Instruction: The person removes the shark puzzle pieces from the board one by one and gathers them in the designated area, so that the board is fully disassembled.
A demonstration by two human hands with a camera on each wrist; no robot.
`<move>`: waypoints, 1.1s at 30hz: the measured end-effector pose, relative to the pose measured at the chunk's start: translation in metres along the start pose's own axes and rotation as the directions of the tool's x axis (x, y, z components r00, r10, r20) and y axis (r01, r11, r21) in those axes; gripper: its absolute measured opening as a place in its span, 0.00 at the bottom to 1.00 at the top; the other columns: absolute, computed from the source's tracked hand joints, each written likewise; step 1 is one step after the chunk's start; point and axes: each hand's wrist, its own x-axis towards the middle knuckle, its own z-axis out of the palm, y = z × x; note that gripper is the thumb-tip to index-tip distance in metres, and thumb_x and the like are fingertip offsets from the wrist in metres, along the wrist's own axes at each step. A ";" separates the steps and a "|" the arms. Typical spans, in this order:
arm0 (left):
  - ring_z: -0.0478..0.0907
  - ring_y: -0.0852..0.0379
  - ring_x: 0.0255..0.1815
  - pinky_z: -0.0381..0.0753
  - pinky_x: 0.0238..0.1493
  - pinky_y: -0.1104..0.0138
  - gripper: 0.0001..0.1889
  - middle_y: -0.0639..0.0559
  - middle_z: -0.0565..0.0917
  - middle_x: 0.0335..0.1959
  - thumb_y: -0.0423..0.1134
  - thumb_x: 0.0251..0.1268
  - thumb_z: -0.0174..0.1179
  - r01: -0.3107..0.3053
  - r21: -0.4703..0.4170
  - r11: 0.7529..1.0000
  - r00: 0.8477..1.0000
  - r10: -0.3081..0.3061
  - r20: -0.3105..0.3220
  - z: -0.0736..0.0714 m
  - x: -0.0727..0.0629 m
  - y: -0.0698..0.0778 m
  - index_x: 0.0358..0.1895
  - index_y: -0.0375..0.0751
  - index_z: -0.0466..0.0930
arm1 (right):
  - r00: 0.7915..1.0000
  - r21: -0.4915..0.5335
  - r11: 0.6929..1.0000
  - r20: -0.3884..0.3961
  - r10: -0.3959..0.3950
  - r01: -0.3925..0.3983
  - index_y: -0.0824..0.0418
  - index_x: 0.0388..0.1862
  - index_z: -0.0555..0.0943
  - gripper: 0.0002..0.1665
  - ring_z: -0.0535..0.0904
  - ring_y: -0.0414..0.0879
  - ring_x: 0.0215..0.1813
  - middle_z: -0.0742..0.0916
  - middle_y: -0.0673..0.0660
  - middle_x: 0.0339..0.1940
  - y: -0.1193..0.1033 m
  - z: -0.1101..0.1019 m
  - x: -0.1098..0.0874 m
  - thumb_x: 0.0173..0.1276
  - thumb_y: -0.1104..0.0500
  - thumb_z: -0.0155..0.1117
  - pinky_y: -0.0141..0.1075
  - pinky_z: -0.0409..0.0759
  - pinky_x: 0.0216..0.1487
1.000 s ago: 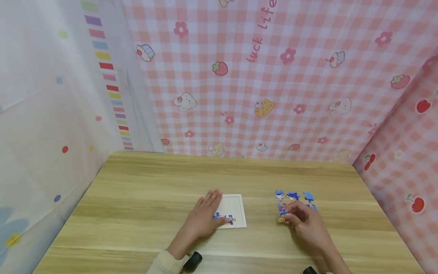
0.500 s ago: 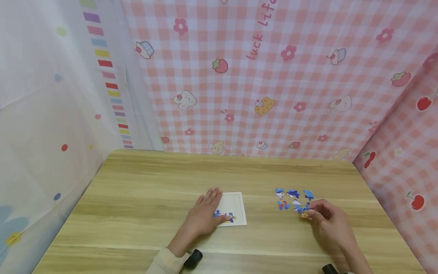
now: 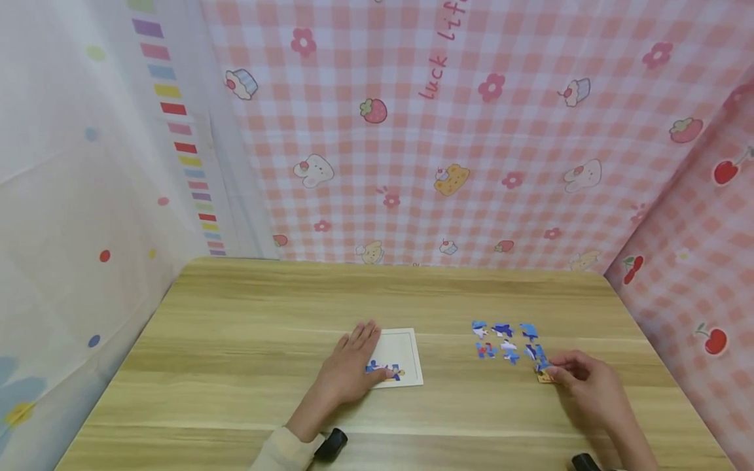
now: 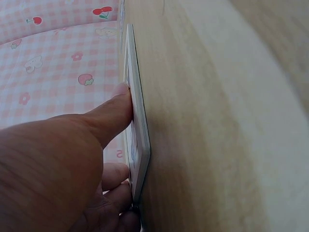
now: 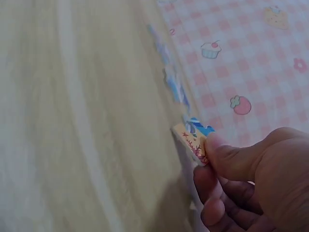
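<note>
My left hand lies over the left side of a white puzzle frame, fingers extended. Its thumb rests near a few joined pieces along the frame's bottom. In the left wrist view the frame appears edge-on, the thumb touching its face. At the right, my right hand pinches a puzzle piece between thumb and fingers. That piece is blue on one side and yellow with red coral at its edge. It is tilted up, close beside the lower right loose piece.
Several loose blue puzzle pieces lie in two rows right of the frame. The wooden table meets a pink checked cloth at the back. Another checked cloth hangs on the right, a white one on the left.
My right hand has moved right along the front of the loose pieces, carrying the pinched puzzle piece. The left hand has stayed on the frame.
</note>
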 end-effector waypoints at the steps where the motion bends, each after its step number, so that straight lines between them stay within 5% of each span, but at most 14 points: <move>1: 0.47 0.41 0.86 0.48 0.85 0.45 0.45 0.41 0.52 0.85 0.58 0.72 0.60 0.000 0.000 1.000 1.000 0.000 0.000 0.000 0.000 0.000 0.82 0.35 0.53 | 1.000 -0.026 1.000 -0.008 -0.016 0.016 0.60 0.42 0.88 0.08 0.79 0.26 0.33 0.91 0.52 0.34 0.002 0.000 0.000 0.69 0.56 0.72 0.23 0.78 0.34; 6: 0.47 0.41 0.86 0.49 0.85 0.45 0.45 0.41 0.52 0.85 0.58 0.72 0.60 -0.001 0.001 1.000 1.000 0.001 -0.002 0.000 0.000 0.000 0.82 0.35 0.54 | 0.995 -0.116 0.990 -0.053 -0.089 0.082 0.57 0.37 0.89 0.03 0.73 0.26 0.28 0.89 0.48 0.29 0.005 0.003 -0.001 0.65 0.61 0.75 0.27 0.73 0.29; 11: 0.47 0.41 0.86 0.49 0.85 0.45 0.45 0.41 0.52 0.85 0.59 0.72 0.60 -0.001 0.004 1.000 1.000 0.001 0.000 0.000 0.000 0.001 0.82 0.35 0.53 | 0.996 -0.129 0.989 -0.058 -0.073 0.065 0.56 0.37 0.90 0.03 0.71 0.28 0.26 0.88 0.48 0.27 0.003 0.005 -0.001 0.65 0.62 0.74 0.28 0.70 0.28; 33: 0.46 0.42 0.86 0.48 0.85 0.45 0.45 0.41 0.50 0.85 0.58 0.72 0.60 -0.004 -0.004 1.000 1.000 0.004 0.009 0.000 0.000 -0.002 0.82 0.36 0.53 | 0.995 -0.043 0.994 -0.023 -0.097 0.096 0.58 0.39 0.88 0.04 0.80 0.29 0.28 0.91 0.51 0.29 -0.015 0.004 -0.002 0.67 0.59 0.74 0.27 0.78 0.28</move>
